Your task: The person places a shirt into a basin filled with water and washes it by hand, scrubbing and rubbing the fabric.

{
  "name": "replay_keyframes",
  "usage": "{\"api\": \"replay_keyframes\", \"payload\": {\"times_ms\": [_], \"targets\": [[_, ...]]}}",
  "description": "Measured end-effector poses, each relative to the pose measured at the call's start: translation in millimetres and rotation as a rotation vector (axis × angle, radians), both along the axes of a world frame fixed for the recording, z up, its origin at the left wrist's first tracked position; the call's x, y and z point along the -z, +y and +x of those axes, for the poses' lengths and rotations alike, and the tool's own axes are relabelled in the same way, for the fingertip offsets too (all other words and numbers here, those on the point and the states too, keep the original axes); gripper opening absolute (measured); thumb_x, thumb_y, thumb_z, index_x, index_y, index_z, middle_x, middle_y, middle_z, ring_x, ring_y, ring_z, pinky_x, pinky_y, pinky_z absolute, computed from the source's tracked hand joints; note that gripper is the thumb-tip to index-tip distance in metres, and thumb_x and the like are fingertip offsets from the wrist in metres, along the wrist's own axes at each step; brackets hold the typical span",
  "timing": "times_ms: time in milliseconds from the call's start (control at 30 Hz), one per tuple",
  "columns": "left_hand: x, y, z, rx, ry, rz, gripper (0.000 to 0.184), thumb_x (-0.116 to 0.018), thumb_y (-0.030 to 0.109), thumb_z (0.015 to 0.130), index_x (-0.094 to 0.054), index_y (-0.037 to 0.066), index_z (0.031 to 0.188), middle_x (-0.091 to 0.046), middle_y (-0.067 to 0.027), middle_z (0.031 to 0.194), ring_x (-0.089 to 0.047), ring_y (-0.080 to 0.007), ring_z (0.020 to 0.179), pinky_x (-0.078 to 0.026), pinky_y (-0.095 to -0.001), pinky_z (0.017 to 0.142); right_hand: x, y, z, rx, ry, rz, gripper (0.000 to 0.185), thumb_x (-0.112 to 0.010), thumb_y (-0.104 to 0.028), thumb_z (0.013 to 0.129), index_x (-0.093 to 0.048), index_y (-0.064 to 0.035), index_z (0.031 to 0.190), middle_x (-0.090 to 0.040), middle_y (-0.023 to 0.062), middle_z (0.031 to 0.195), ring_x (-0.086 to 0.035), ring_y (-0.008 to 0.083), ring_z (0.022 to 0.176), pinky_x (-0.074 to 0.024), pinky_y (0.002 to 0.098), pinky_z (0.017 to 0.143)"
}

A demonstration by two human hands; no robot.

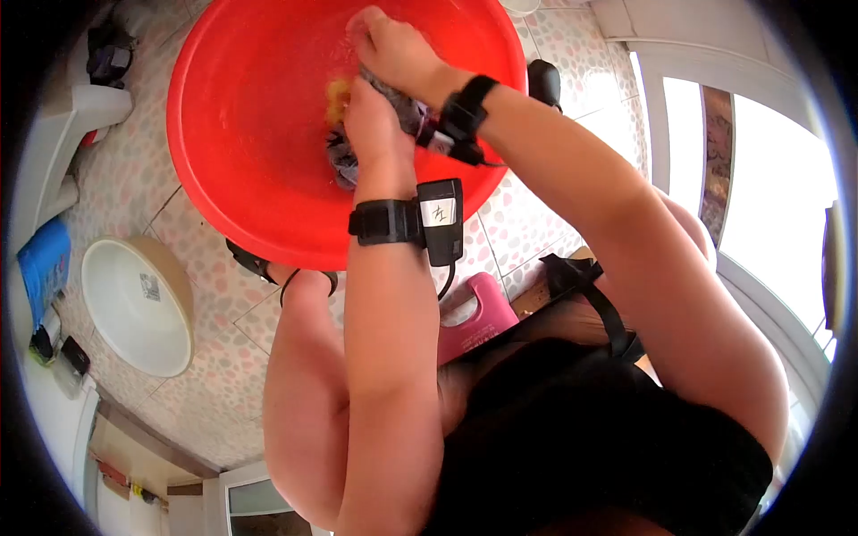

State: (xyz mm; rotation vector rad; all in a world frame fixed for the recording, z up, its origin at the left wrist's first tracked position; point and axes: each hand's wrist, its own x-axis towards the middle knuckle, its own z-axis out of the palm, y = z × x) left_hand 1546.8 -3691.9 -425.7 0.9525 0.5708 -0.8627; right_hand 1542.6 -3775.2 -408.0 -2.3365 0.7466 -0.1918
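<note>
A large red basin (201, 192) stands on the floor in front of me. Over it, both my hands are closed round a bunched grey cloth (341, 161). My right hand (393, 52) grips its upper end, farther from me. Just below, my left hand (374, 121) is wrapped round the cloth, and loose folds hang out beside that hand toward the basin. A blurred yellow patch (338, 100) shows next to my left hand; I cannot tell what it is. Most of the cloth is hidden by my fingers.
A white and tan basin (138, 308) stands on the tiled floor (214, 330) at the left. Beside it is a blue bag-like item (45, 268). A pink plastic piece with a handle hole (478, 317) is near my legs. A glazed door frame (657, 125) is at the right.
</note>
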Motion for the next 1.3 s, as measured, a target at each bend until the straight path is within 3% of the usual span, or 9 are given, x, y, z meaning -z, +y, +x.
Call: {"api": "replay_keyframes", "payload": {"times_ms": [133, 300, 467, 667, 800, 933, 1067, 1167, 1300], "targets": [[-7.5, 35.4, 30.3, 0.131, 0.125, -0.264, 0.032, -0.045, 0.033, 0.085, -0.055, 0.004, 0.094, -0.059, -0.01, 0.089, -0.058, -0.0221, 0.081, -0.048, -0.0384, 0.07, -19.0, 40.1, -26.4, -0.282, -0.18, 0.207, 0.023, -0.045, -0.019, 0.082, -0.047, -0.0044, 0.099, -0.06, 0.0232, 0.079, -0.058, 0.0398, 0.075, -0.045, 0.0482, 0.07], [-11.5, 2.6, 2.8, 0.065, 0.018, 0.016, 0.033, -0.049, 0.032, 0.085, -0.052, 0.001, 0.098, -0.057, -0.009, 0.09, -0.057, -0.0208, 0.08, -0.047, -0.0378, 0.066, 2.0, -3.7, -4.2, 0.029, -0.038, 0.015, 0.023, -0.045, -0.019, 0.083, -0.045, -0.0038, 0.1, -0.059, 0.0242, 0.077, -0.057, 0.0405, 0.074, -0.0452, 0.0487, 0.067], [-9.9, 30.4, 25.0, 0.04, 0.159, -0.14, 0.032, -0.041, 0.03, 0.089, -0.051, 0.002, 0.1, -0.056, -0.0106, 0.091, -0.056, -0.0213, 0.083, -0.046, -0.0392, 0.068, -22.8, 38.1, -28.9, -0.29, -0.259, 0.178, 0.024, -0.045, -0.021, 0.084, -0.045, -0.0041, 0.102, -0.059, 0.0241, 0.075, -0.057, 0.0423, 0.07, -0.0453, 0.0491, 0.065], [-10.4, 5.1, 9.4, 0.047, -0.108, 0.065, 0.035, -0.037, 0.034, 0.091, -0.05, 0.004, 0.103, -0.056, -0.0103, 0.096, -0.054, -0.0226, 0.087, -0.045, -0.0373, 0.075, -10.5, 15.5, -16.4, -0.065, -0.128, 0.12, 0.021, -0.046, -0.018, 0.085, -0.044, -0.0043, 0.1, -0.058, 0.025, 0.075, -0.058, 0.0406, 0.075, -0.0453, 0.0461, 0.063], [-0.9, 26.1, 19.5, 0.04, 0.126, -0.313, 0.038, -0.039, 0.036, 0.09, -0.049, 0.003, 0.106, -0.056, -0.0108, 0.099, -0.054, -0.0222, 0.088, -0.045, -0.0368, 0.076, -24.0, 36.8, -23.4, -0.236, -0.087, 0.158, 0.022, -0.046, -0.012, 0.083, -0.043, -0.0033, 0.103, -0.059, 0.0228, 0.081, -0.057, 0.0393, 0.081, -0.0454, 0.0448, 0.069], [1.1, 1.0, 0.9, 0.059, -0.124, 0.114, 0.038, -0.041, 0.035, 0.09, -0.049, 0.002, 0.107, -0.056, -0.011, 0.1, -0.055, -0.0238, 0.087, -0.047, -0.0386, 0.075, -13.2, 2.9, 1.5, 0.042, 0.061, 0.171, 0.022, -0.047, -0.012, 0.082, -0.044, -0.0029, 0.102, -0.059, 0.0233, 0.084, -0.057, 0.0387, 0.083, -0.0455, 0.0439, 0.07], [1.7, 33.8, 21.5, 0.017, 0.08, -0.36, 0.03, -0.04, 0.028, 0.089, -0.052, 0.004, 0.102, -0.055, -0.0116, 0.096, -0.051, -0.0223, 0.097, -0.043, -0.0345, 0.08, -31.2, 46.1, -24.3, -0.311, -0.119, 0.282, 0.027, -0.051, -0.009, 0.079, -0.044, -0.0044, 0.105, -0.057, 0.0209, 0.086, -0.057, 0.0378, 0.085, -0.045, 0.0397, 0.07], [-3.5, 8.3, -2.2, 0.049, -0.043, 0.156, 0.034, -0.039, 0.023, 0.088, -0.05, -0.003, 0.107, -0.052, -0.0138, 0.109, -0.05, -0.0201, 0.1, -0.043, -0.0322, 0.081, -19.1, 17.9, -1.5, -0.188, 0.12, 0.18, 0.03, -0.05, -0.008, 0.078, -0.044, -0.005, 0.106, -0.057, 0.0213, 0.089, -0.055, 0.0385, 0.09, -0.044, 0.0401, 0.073], [10.5, 17.2, 10.2, 0.074, -0.085, 0.245, 0.036, -0.043, 0.034, 0.088, -0.052, 0.005, 0.107, -0.056, -0.0117, 0.102, -0.056, -0.0226, 0.086, -0.046, -0.0357, 0.072, -20.2, 23.6, -11.4, -0.132, 0.0, 0.194, 0.028, -0.048, -0.008, 0.079, -0.045, -0.0056, 0.107, -0.057, 0.0219, 0.09, -0.055, 0.0398, 0.087, -0.0439, 0.0426, 0.072]]}}
